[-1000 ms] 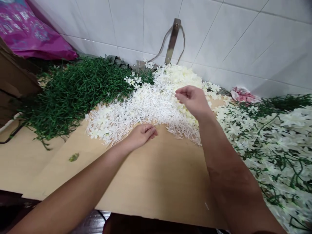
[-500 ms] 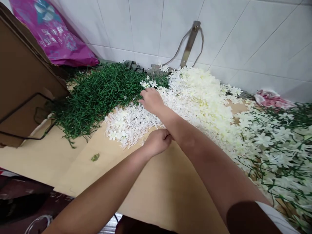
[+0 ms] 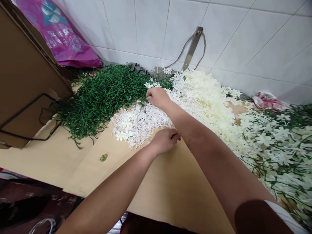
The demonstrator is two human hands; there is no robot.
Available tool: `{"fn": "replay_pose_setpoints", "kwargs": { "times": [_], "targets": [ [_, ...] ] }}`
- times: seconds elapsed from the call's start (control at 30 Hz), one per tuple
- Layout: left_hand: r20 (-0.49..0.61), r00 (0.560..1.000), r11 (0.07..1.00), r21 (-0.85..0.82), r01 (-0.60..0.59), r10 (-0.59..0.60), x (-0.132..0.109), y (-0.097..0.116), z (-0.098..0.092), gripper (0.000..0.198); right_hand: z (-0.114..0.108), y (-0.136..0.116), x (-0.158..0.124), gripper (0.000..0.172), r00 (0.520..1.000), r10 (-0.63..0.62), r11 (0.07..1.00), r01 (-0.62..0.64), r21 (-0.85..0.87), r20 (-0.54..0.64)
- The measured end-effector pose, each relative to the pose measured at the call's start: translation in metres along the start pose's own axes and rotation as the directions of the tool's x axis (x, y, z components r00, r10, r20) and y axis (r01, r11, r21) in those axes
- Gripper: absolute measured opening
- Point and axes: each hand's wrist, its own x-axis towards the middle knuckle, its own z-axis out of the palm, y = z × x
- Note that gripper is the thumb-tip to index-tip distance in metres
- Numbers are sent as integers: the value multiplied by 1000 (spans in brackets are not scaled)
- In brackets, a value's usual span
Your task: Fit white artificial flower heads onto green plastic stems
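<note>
My right hand reaches across to the border between a heap of green plastic stems and a pile of thin white flower stamens. Its fingers are curled together, and whatever they grip is hidden. Small white flowers lie just behind it. Beneath my right forearm, my left hand is closed low over the board, at the near edge of the stamens. What it holds, if anything, cannot be made out. To the right spreads a large heap of cream artificial petals.
Flowers on green stems cover the right side. A cardboard box with a black wire frame stands left, a purple bag behind it. Against the tiled wall leans a metal strip. A pink-and-white cloth lies behind.
The fingers of my right hand have curled in from a looser spread. My left hand stays closed in nearly the same place. The whole view has shifted slightly.
</note>
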Motion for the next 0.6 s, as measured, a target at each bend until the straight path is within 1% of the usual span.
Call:
{"fn": "replay_pose_setpoints", "kwargs": {
  "times": [0.1,0.2,0.27,0.37,0.43,0.5,0.6],
  "targets": [
    [4,1000,997,-74,-27,27,4,-5,1,28,-19,16,-18,18,988,63,992,-46,121,-141],
    [-86,996,968,-252,-3,-20,8,-7,1,23,-35,31,-42,19,972,107,988,-80,134,-210],
    [-152,985,913,-408,13,-81,10,-6,-2,19,-42,38,-58,22,965,135,987,-112,111,-223],
    [-236,954,805,-593,8,-183,10,-2,-11,17,-48,43,-82,24,962,182,980,-162,112,-202],
    [-287,933,757,-653,-25,-216,10,0,-17,22,-50,42,-96,24,960,224,969,-200,147,-166],
    [-340,915,747,-661,-68,-217,9,1,-23,31,-53,39,-110,24,964,240,959,-217,184,-115],
    [-410,895,773,-621,-131,-177,8,1,-26,44,-55,32,-130,28,974,223,955,-210,209,-44]
  ]
}}
